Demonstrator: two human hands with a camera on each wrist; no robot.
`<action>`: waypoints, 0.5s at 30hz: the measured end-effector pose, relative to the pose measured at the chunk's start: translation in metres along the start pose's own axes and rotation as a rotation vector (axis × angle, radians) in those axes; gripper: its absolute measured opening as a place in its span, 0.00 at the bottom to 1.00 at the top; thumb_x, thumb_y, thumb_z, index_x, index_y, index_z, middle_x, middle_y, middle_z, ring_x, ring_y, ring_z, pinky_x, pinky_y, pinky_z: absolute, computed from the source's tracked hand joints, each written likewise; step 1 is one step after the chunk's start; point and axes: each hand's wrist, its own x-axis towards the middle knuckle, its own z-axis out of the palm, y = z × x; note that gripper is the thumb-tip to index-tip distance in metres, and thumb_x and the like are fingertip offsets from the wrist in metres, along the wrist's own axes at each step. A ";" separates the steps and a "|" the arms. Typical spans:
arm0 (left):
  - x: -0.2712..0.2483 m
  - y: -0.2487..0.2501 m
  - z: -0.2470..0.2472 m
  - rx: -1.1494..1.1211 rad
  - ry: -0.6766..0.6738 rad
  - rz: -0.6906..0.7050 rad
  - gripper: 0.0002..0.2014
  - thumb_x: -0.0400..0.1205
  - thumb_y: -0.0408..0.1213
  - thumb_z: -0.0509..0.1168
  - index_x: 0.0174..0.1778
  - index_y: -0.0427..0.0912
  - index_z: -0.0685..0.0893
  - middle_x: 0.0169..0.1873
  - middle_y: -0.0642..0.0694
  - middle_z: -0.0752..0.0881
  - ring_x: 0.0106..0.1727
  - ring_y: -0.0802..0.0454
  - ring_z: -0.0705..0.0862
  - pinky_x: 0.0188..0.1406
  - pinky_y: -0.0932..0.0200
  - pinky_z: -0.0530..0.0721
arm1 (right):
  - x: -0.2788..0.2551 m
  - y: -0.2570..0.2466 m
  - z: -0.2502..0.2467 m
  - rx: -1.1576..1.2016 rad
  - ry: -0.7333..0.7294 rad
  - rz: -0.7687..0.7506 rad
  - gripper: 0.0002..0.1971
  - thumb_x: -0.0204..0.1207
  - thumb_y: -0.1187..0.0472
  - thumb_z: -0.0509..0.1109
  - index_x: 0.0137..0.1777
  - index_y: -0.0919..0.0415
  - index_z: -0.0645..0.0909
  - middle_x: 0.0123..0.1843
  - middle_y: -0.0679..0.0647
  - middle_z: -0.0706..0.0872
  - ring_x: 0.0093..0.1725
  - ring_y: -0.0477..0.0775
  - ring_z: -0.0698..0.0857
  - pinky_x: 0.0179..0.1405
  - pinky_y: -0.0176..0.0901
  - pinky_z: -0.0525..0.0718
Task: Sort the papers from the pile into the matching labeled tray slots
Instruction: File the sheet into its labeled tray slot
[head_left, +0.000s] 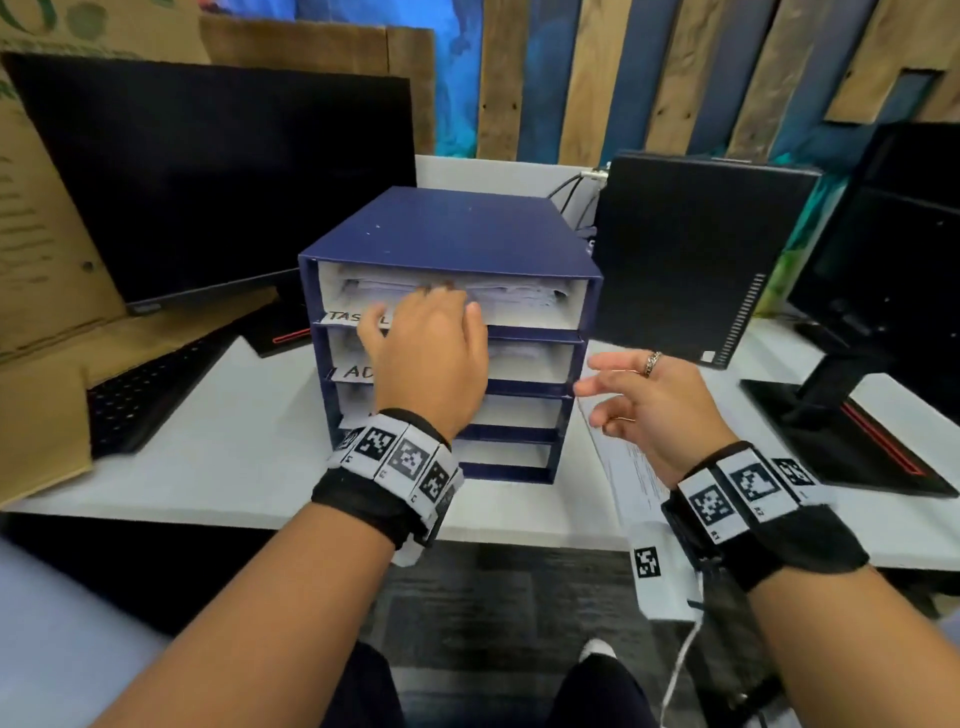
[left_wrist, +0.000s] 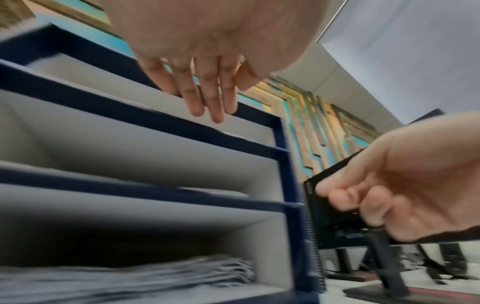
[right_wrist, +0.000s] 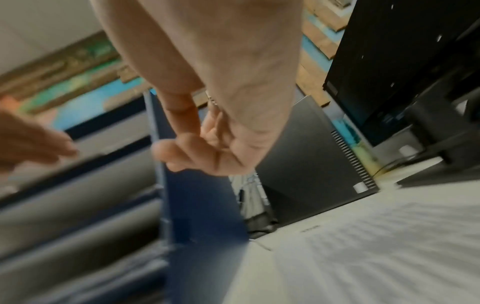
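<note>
A dark blue tray organizer (head_left: 457, 228) with several stacked slots stands mid-table; paper labels (head_left: 343, 316) mark the slot fronts, partly hidden by my hand. My left hand (head_left: 441, 306) reaches to the mouth of the top slot with straight fingers (left_wrist: 207, 98), touching the crumpled white papers (head_left: 519, 296) there and holding nothing. My right hand (head_left: 602, 384), with a ring, hovers beside the organizer's right side (right_wrist: 202, 205), fingers loosely curled and empty. Beneath it the printed paper pile (head_left: 628, 467) lies flat on the table, also visible as a paper pile (right_wrist: 376, 246) in the right wrist view.
A black monitor (head_left: 208, 182), keyboard (head_left: 150, 395) and cardboard (head_left: 41, 260) stand to the left. A black PC tower (head_left: 696, 260) and a second monitor's stand (head_left: 857, 415) crowd the right. The white table's front edge (head_left: 234, 514) is near my body.
</note>
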 end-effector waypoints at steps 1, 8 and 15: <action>-0.007 0.010 0.000 -0.100 0.063 0.034 0.16 0.86 0.44 0.50 0.39 0.48 0.80 0.37 0.53 0.82 0.46 0.48 0.80 0.60 0.48 0.72 | 0.007 0.011 -0.012 -0.092 0.054 0.024 0.08 0.80 0.71 0.66 0.55 0.63 0.85 0.43 0.61 0.93 0.29 0.56 0.84 0.30 0.43 0.80; -0.061 0.085 0.056 -0.442 -0.297 0.167 0.11 0.84 0.41 0.57 0.39 0.46 0.82 0.36 0.52 0.85 0.37 0.50 0.82 0.37 0.48 0.84 | 0.035 0.086 -0.078 -0.826 0.283 0.156 0.10 0.80 0.63 0.68 0.57 0.58 0.88 0.57 0.58 0.91 0.57 0.62 0.86 0.59 0.46 0.83; -0.089 0.111 0.116 -0.240 -0.936 -0.037 0.25 0.87 0.46 0.55 0.81 0.44 0.64 0.71 0.43 0.78 0.75 0.40 0.67 0.70 0.43 0.74 | 0.031 0.099 -0.171 -1.117 0.283 0.454 0.30 0.78 0.46 0.74 0.74 0.63 0.76 0.71 0.62 0.83 0.67 0.66 0.83 0.67 0.54 0.81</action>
